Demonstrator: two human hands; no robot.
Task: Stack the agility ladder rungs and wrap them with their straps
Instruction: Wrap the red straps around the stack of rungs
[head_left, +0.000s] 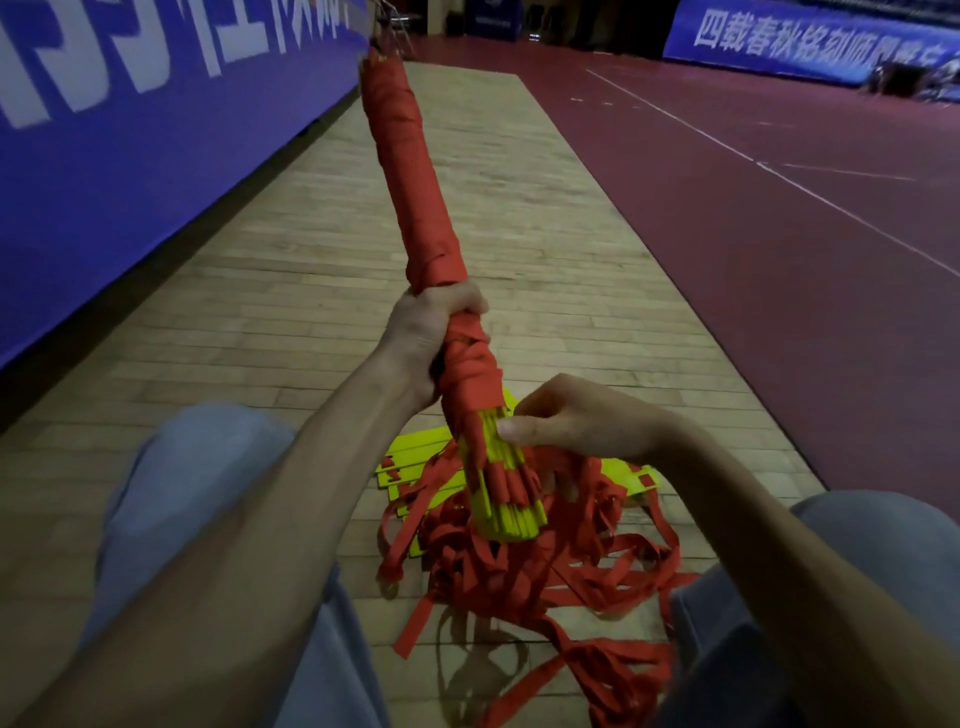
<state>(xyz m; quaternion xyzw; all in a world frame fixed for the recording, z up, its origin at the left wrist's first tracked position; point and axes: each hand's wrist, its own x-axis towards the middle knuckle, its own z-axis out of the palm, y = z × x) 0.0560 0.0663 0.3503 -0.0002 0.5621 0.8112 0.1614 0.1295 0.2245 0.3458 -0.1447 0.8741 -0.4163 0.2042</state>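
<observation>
Wrapped rung bundle (415, 182) sticks up past L hand (431, 338), fisted tight round its middle. Loose straps (519, 571) piled below both hands. R hand (582, 421) curled at yellow rung ends (514, 519), can't tell if gripping. Imo keep strap taut, overlap turns.

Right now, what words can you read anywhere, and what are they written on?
"四载春秋铭刻": white characters on the far blue fabric banner at the right; the characters after these are too blurred to read.
Big white characters on the near blue wall banner at the left: cut off, unreadable.
The dark sign far back: too small to read.
No writing shows on the yellow plastic rungs or red fabric straps.
</observation>
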